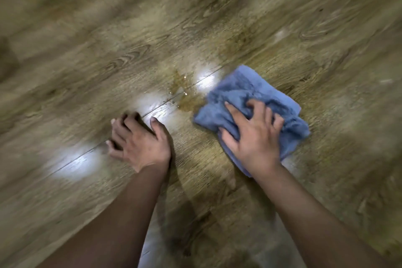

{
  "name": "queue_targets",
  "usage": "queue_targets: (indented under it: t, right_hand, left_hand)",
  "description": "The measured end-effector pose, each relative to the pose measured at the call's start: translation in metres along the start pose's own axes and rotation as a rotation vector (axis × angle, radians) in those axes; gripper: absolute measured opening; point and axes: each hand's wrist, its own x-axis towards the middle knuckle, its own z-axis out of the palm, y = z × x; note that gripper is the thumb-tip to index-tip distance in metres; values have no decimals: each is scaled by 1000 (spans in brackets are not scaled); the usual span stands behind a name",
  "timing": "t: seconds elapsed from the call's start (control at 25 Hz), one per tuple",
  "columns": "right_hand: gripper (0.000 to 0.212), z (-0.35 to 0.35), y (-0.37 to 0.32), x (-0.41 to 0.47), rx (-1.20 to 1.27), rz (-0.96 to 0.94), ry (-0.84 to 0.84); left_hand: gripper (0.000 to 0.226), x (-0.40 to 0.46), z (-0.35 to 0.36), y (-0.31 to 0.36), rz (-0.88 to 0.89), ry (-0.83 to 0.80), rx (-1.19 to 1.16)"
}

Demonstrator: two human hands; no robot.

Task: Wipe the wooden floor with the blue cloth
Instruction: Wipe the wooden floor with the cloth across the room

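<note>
A crumpled blue cloth (237, 91) lies on the wooden floor (91, 67) right of centre. My right hand (252, 130) lies on top of it, fingers curled into the fabric and gripping it against the floor. Just left of the cloth, a small brownish wet patch (185, 93) with droplets sits across a plank seam. My left hand (139, 139) rests on the bare floor to the left, fingers spread and bent, holding nothing. The view is motion-blurred.
Wood-grain planks fill the whole view, with bright light reflections (71, 163) along a seam at the left and near the spill. A dark shadow lies on the floor between my forearms at the bottom.
</note>
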Motion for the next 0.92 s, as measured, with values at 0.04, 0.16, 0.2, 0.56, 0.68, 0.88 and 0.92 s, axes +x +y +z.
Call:
queue_targets:
  t: [0.04, 0.16, 0.2, 0.56, 0.68, 0.88, 0.92]
  right_hand:
    - [58, -5, 16, -7, -15, 32, -19]
    - [61, -15, 46, -11, -42, 93, -56]
    - [62, -16, 48, -9, -57, 101, -54]
    - [58, 1, 9, 75, -22, 279, 115]
    - [59, 9, -48, 163, -41, 367, 73]
    - [60, 22, -146, 181, -59, -53, -15]
    - [60, 23, -154, 163, -54, -113, -14]
  left_hand:
    - [51, 7, -6, -2, 14, -42, 5]
    - [63, 61, -18, -20, 32, -153, 100]
    - [74, 86, -21, -24, 13, -207, 122]
    - [76, 122, -2, -45, 97, -84, 137]
    - [70, 122, -7, -41, 102, -109, 105]
    - [62, 120, -12, -40, 99, -90, 61]
    - [64, 120, -13, -39, 96, -89, 49]
